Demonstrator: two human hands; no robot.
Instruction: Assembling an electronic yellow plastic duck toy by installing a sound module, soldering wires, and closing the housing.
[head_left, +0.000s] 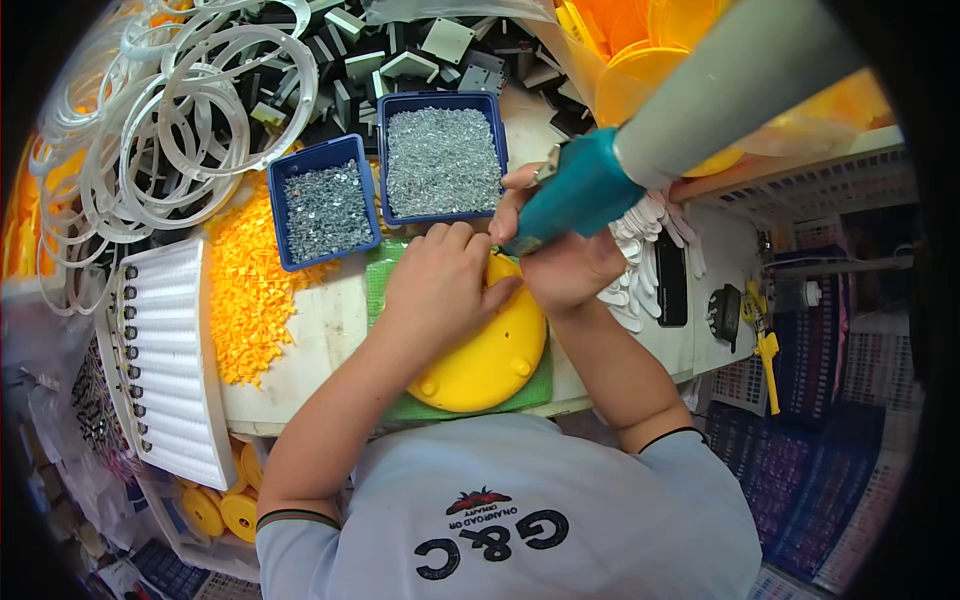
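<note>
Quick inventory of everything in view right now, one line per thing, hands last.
yellow disc: one, yellow, on the green mat, under both hands
green mat: one, green, bench front
blue trays: two, blue, filled with small silver parts, behind the disc
yellow pieces: a heap, left of the mat
white rings: many, white, far left
teal power tool: one, teal with grey body, tip down at the disc
left hand: pressing on the disc
right hand: gripping the tool
</note>
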